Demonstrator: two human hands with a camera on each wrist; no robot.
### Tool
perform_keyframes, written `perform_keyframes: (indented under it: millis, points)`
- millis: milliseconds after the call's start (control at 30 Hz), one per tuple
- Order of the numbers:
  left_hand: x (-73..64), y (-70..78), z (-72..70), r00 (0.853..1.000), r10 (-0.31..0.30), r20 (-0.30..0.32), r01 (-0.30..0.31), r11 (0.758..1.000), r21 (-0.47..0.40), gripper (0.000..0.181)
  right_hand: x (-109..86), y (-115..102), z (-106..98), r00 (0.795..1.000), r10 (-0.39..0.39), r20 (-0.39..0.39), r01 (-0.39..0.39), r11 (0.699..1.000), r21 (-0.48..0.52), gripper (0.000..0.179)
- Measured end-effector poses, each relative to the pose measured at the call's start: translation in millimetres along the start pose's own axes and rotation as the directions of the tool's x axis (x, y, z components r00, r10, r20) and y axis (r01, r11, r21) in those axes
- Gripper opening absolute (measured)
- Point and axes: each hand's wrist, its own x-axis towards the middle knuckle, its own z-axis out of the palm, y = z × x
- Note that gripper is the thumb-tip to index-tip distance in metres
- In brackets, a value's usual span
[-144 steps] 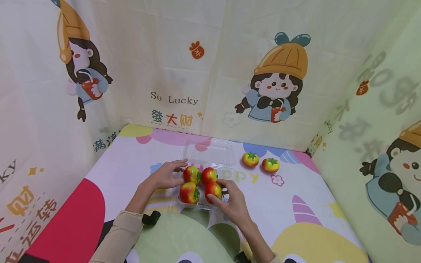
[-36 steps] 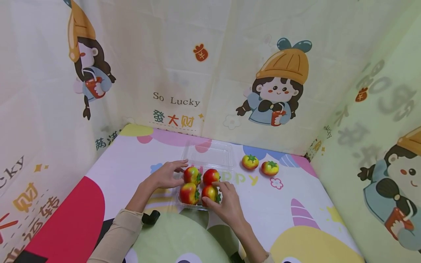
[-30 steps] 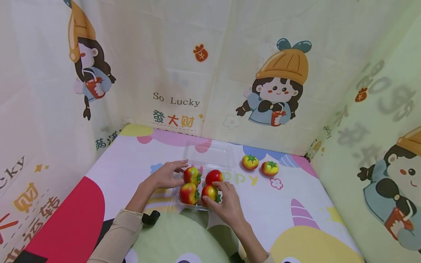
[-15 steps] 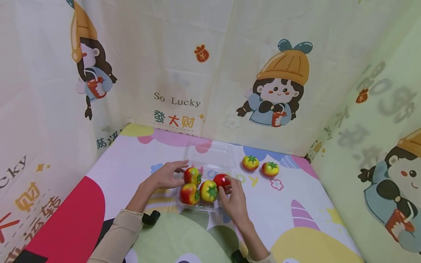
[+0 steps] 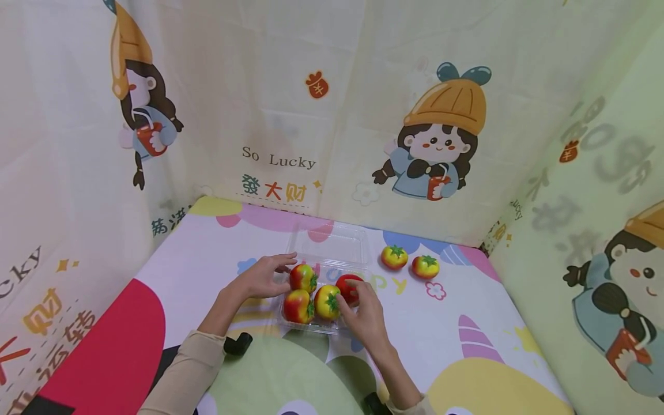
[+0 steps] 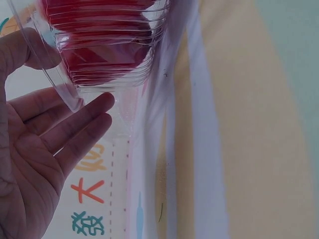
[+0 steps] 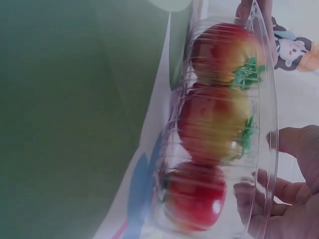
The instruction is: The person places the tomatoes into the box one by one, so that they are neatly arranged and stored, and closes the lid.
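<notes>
A clear plastic clamshell box (image 5: 316, 329) stands on the table with several red-and-yellow, tomato-like fruits in it. At its left side my left hand (image 5: 264, 276) pinches the rim, thumb over the edge and fingers outside, as the left wrist view shows. Two fruits sit at the left, a back one (image 5: 302, 278) and a front one (image 5: 298, 306). Right of them is a yellower fruit (image 5: 325, 301), its green leaves facing up. My right hand (image 5: 369, 317) reaches over a red fruit (image 5: 347, 288) at the right end, fingertips at it, thumb beside the yellower fruit's leaves.
The box's transparent lid (image 5: 329, 242) lies folded back behind it. Two more such fruits, one on the left (image 5: 395, 257) and one on the right (image 5: 425, 266), rest on the printed tablecloth (image 5: 415, 323) to the back right. Printed curtains (image 5: 342, 115) enclose the table.
The right hand has gone from the front right fruit to the red one behind it. The red fruit has shifted right and forward, and the front one has turned leaves up. The left hand stays.
</notes>
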Motion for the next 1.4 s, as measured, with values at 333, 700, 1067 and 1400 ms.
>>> perform_keyframes:
  millis: [333,700,1067,1400]
  points:
    - [0.0,1.3,0.6,1.000,0.004,-0.002,-0.004,1.000,0.000,0.068,6.5,-3,6,0.994,-0.050,0.095,0.058,0.994,-0.091,0.051]
    - [0.7,5.4,-3.6,1.000,-0.010,0.007,0.010,1.000,-0.002,0.069,0.1,-3,-3,0.979,-0.037,0.199,0.054,0.995,-0.082,0.050]
    - [-1.2,2.2,-0.8,1.000,-0.009,0.006,0.009,1.000,-0.001,0.069,-4.4,0,-7,0.963,0.016,0.269,-0.010,1.000,-0.021,0.049]
    - [-0.7,2.5,-1.2,1.000,-0.001,0.007,0.001,1.000,-0.003,0.069,-1.7,1,-1,0.967,0.026,0.252,-0.023,1.000,-0.015,0.050]
